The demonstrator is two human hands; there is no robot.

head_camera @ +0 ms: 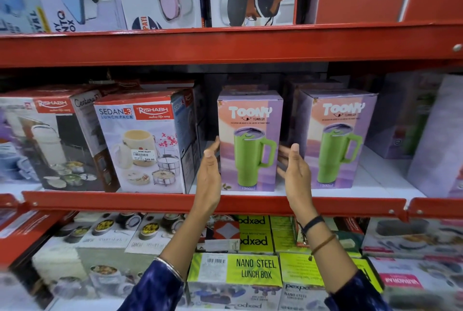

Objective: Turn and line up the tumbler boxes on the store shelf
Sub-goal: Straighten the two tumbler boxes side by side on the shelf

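Observation:
Two purple and pink tumbler boxes with a green mug printed on the front stand upright on the middle shelf, fronts facing me. The left tumbler box point(249, 140) sits between my hands. My left hand point(210, 173) is flat against its left side, fingers straight. My right hand point(294, 173) is at its right side, fingers spread, in the gap before the right tumbler box point(337, 140). Whether the palms press on the box is unclear. More purple boxes point(400, 120) stand turned away at the far right.
A Sedan-3 lunch pack box point(145, 143) stands close to the left of my left hand. The red shelf lip point(150, 201) runs along the front. Nano Steel lunch boxes point(255, 270) fill the shelf below, and other boxes sit on the shelf above.

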